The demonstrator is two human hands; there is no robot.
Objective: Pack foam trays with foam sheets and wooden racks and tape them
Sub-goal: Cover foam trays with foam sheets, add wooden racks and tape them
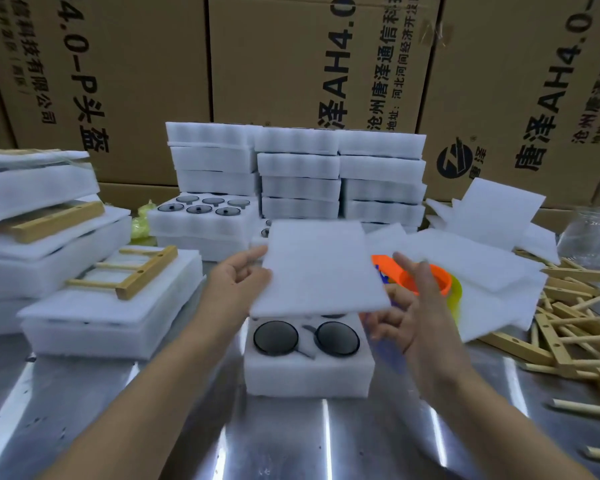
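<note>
The foam sheet [323, 268] hangs in the air just over the open foam tray [309, 372], which sits near the middle of the table [153, 427] towards its near edge, two dark round pieces showing in its pockets. The left hand [239, 273] pinches the sheet's left edge. The right hand [406, 306] is blurred by the sheet's right side, fingers loosely spread, and I cannot tell whether it grips anything. An orange tape roll [430, 278] shows just behind it. That sheet looks feather-light and floppy, soft enough to crease or tear at a corner, so I'd hold it by two opposite edges with a gentle pinch and lay it flat, square to the tray's rim. The tray looks light too, and easily dented. Loose wooden racks [568, 334] lie heaped at the table's right edge, stiff and easy to grasp by a side rail, and packed trays sit at the left edge.
</note>
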